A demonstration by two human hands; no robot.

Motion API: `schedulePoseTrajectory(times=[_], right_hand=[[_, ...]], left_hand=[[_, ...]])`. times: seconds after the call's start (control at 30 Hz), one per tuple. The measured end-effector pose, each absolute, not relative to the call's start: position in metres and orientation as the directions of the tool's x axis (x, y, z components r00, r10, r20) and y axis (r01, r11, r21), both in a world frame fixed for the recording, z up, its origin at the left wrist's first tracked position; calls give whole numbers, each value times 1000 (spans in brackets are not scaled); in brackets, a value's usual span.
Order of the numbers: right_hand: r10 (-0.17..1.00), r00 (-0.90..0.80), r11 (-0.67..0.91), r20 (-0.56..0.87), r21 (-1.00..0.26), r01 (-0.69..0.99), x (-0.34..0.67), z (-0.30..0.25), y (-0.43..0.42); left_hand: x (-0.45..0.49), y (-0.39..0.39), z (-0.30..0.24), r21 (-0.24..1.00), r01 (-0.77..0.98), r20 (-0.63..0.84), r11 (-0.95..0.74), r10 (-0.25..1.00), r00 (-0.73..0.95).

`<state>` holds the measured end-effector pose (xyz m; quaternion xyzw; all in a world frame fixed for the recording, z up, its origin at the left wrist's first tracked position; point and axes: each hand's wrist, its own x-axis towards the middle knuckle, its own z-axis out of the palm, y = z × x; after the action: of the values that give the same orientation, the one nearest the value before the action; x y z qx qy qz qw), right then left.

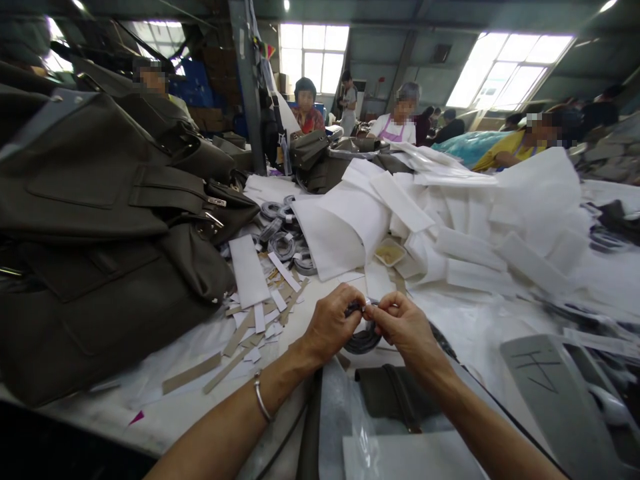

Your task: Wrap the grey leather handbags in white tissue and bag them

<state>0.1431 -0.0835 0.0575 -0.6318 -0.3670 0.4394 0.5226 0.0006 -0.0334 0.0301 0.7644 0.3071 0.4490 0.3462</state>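
My left hand (333, 323) and my right hand (400, 321) meet over the white table top, fingers curled and pinching a coiled dark grey strap (364, 340) between them. The coil hangs just below both hands. A silver bangle (261, 397) circles my left wrist. Below the hands lies a dark olive bag piece (390, 397) partly covered by clear plastic.
Dark olive leather bags (100, 227) are heaped at the left. White paper sheets (450, 220) pile up at centre and right, with more strap coils (283, 233) behind scattered paper strips (260, 320). A grey marked panel (555, 387) lies at the right. Several people sit along the far side.
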Motion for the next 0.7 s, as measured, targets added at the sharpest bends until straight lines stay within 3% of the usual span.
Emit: schedulePoseTrajectory(times=[0.13,0.3,0.43,0.5,0.6,0.7], right_hand=[[937,288,-227,-198,-971,73,148,56,-82],[946,284,-255,-158,-903,346,149,64,-82],[945,292,-291,-144,-776,559,150,62,-78],[958,281,-237,-52,-695,679,153,55,-76],[945,238,-94,223,-513,853,159,46,-76],[876,15,142,481,-287,947,164,49,-77]], left_hand=[[-1,-33,31,821,167,442,-546,792,421],[-2,-33,29,874,227,305,-429,849,431],[-3,-33,29,893,221,267,-392,856,442],[-4,-32,30,902,214,260,-375,868,424],[-6,-29,32,921,186,239,-342,873,424],[-8,-26,31,934,166,217,-316,872,439]])
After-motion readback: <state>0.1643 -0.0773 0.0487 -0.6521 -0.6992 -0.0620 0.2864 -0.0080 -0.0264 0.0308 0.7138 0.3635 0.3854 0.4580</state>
